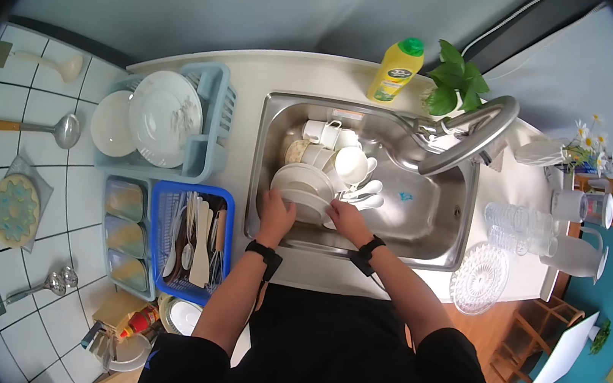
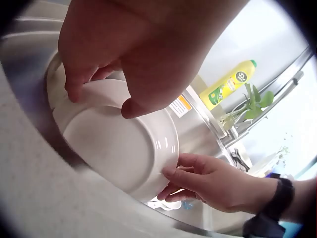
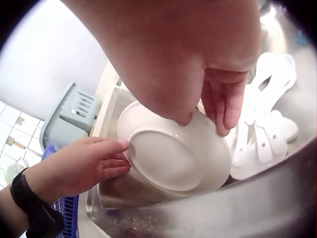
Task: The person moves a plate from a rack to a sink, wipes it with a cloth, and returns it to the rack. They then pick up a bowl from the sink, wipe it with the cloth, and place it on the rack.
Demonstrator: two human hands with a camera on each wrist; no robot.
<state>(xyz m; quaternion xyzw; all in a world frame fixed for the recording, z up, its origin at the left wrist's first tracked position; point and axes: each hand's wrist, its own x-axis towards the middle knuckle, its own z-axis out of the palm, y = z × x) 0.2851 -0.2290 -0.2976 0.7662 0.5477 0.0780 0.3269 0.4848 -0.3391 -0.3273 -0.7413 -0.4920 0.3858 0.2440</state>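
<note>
In the head view, both hands hold a white plate (image 1: 307, 202) over the front left of the steel sink (image 1: 423, 236). My left hand (image 1: 278, 217) grips its left rim, the thumb showing on the face of the plate in the left wrist view. The opposite rim is pinched between the thumb and fingers of my right hand (image 2: 210, 182). The plate (image 3: 166, 161) is tilted. Behind it sit more stacked plates (image 1: 300, 178), partly covered by it. White cups (image 1: 350, 165) are heaped past the stack, and white spoons (image 3: 270, 134) lie to its right.
Left of the sink stand a light blue dish rack (image 1: 211, 126) with plates and a blue basket (image 1: 155, 211) of utensils. A yellow bottle (image 1: 396, 72) and a green plant (image 1: 454, 79) are behind the sink. The faucet (image 1: 473, 139) arches over its right side; glasses (image 1: 521, 218) stand further right.
</note>
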